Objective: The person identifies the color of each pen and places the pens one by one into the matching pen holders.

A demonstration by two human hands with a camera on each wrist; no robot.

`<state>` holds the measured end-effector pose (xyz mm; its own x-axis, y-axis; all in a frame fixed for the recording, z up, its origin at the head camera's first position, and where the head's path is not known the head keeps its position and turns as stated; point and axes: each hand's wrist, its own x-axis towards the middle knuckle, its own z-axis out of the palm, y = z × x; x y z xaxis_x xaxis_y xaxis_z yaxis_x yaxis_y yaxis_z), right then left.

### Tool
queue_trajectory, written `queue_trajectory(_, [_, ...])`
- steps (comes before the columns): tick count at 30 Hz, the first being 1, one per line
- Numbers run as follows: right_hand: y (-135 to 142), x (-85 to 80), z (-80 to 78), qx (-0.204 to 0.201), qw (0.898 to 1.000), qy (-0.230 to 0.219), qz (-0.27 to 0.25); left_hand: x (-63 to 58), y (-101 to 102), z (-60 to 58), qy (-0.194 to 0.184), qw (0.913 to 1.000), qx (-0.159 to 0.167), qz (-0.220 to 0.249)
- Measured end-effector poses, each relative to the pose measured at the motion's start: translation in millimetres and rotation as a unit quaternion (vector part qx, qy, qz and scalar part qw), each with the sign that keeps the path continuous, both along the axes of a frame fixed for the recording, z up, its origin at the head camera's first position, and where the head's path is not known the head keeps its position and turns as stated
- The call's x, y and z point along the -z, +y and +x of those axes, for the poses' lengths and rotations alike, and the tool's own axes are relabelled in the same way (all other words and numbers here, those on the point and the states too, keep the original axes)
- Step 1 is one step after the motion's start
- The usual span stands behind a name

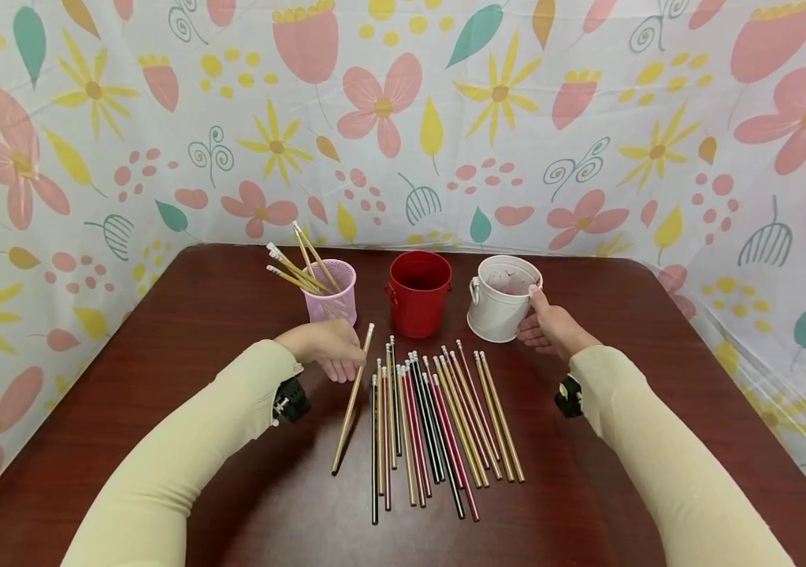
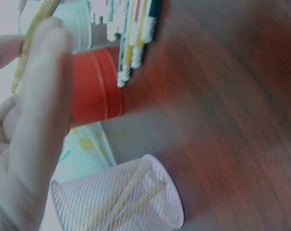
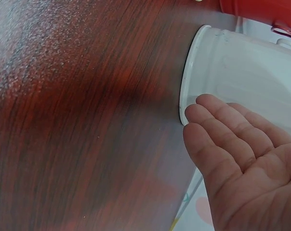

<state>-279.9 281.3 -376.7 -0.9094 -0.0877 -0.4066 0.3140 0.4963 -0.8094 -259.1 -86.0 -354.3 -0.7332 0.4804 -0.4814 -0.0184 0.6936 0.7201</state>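
My left hand (image 1: pixel 329 345) pinches a gold pencil (image 1: pixel 350 411), which slants with its eraser end up. Beside that hand stands a pink mesh cup (image 1: pixel 332 305) with several gold pencils (image 1: pixel 298 277) leaning in it. On the right, my right hand (image 1: pixel 553 327) touches the side of a white bucket (image 1: pixel 498 313), its thumb at the rim. In the right wrist view those fingers (image 3: pixel 232 125) lie nearly straight along the bucket's wall. Between the hands, a spread of black, red and gold pencils (image 1: pixel 438 425) lies on the table, eraser ends toward the containers.
A red bucket (image 1: pixel 420 303) stands between the pink cup and the white bucket. All three are in a row near the far edge of the dark wooden table (image 1: pixel 232 291). A flower-patterned cloth (image 1: pixel 388 173) hangs behind it.
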Motion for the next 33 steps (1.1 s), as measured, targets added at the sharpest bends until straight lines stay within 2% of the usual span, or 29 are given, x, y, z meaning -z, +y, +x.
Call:
queue_trajectory(5, [-1,-0.3,0.7,-0.001,1.0,0.001,0.003,-6.8,-11,-6.1,-0.004,0.9954,-0.042,0.087])
queue_trajectory(12, [-1,0.6,0.4,-0.003,1.0,0.006,0.0,-17.2,-22,-12.5,0.059,0.9802,-0.102,0.159])
queue_trajectory(17, [-2,0.5,0.1,0.005,1.0,0.003,-0.012,-26.1,-28,-16.9,0.118,0.9578,-0.165,0.204])
queue_trajectory(25, [-2,-0.1,0.5,0.003,1.0,-0.007,-0.021,-51.9,-47,-20.9,0.206,0.9221,-0.226,0.237])
queue_trajectory(29, [-2,-0.3,0.6,0.004,1.0,-0.007,-0.019,-64.7,-54,-22.4,0.219,0.9011,-0.258,0.27])
queue_trajectory(33, [-2,-0.4,0.1,0.005,1.0,-0.002,-0.014,-75.3,-59,-23.8,0.229,0.8863,-0.272,0.297])
